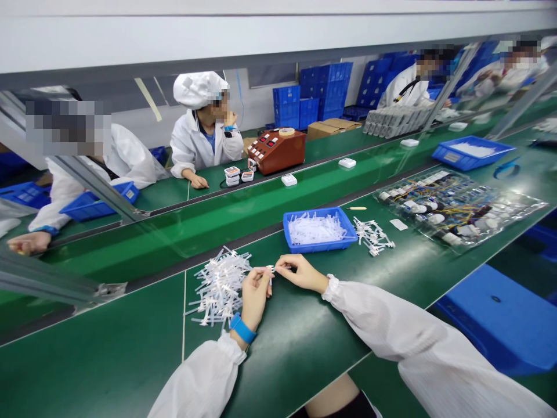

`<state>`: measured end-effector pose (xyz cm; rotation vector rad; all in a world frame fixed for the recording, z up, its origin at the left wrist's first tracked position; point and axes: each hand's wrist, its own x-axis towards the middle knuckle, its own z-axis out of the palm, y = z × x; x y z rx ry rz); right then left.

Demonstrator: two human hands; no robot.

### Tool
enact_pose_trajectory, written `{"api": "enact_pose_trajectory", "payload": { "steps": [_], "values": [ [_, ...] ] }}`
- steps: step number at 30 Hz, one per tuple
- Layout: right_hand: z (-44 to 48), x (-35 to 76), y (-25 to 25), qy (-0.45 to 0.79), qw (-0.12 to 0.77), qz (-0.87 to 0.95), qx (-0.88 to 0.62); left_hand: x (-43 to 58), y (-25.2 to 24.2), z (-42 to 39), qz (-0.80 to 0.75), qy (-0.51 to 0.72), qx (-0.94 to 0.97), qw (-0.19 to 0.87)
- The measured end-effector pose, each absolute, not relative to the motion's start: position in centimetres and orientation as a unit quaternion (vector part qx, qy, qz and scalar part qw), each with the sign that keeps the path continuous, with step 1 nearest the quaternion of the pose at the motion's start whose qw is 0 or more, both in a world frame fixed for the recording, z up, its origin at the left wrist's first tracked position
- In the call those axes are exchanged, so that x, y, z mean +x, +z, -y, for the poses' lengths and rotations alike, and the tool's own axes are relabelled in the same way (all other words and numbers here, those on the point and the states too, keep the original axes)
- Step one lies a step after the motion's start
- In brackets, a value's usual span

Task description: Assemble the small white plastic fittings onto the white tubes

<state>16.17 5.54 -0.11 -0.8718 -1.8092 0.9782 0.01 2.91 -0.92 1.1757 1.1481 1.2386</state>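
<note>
My left hand (256, 290), with a blue wristband, is closed in a pinch on a small white plastic connector (270, 270). Close against it, my right hand (302, 271) pinches what looks like a short translucent tube at the connector's side; the fingers partly hide it. Beside my left hand lies a heap of white connectors with tubes on them (223, 284). Beyond my right hand stands a blue tray (319, 247) filled with loose translucent tube pieces (317, 228). A smaller pile of white connectors (373, 235) lies to the tray's right.
Bagged wired parts (452, 209) lie on the right of the green bench (313, 337). A green conveyor (243, 200) runs behind, carrying white square units (289, 180). Across it, co-workers sit near a brown instrument box (278, 152). A metal post (93, 183) rises at left.
</note>
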Motion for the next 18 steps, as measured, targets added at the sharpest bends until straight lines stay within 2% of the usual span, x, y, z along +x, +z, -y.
{"api": "enact_pose_trajectory", "payload": {
  "steps": [18],
  "values": [
    [-5.88, 16.37, -0.61, 0.434, 0.421, 0.721, -0.338, 0.05, -1.10, -2.99, -0.483, 0.518, 0.495, 0.503]
  ]
}}
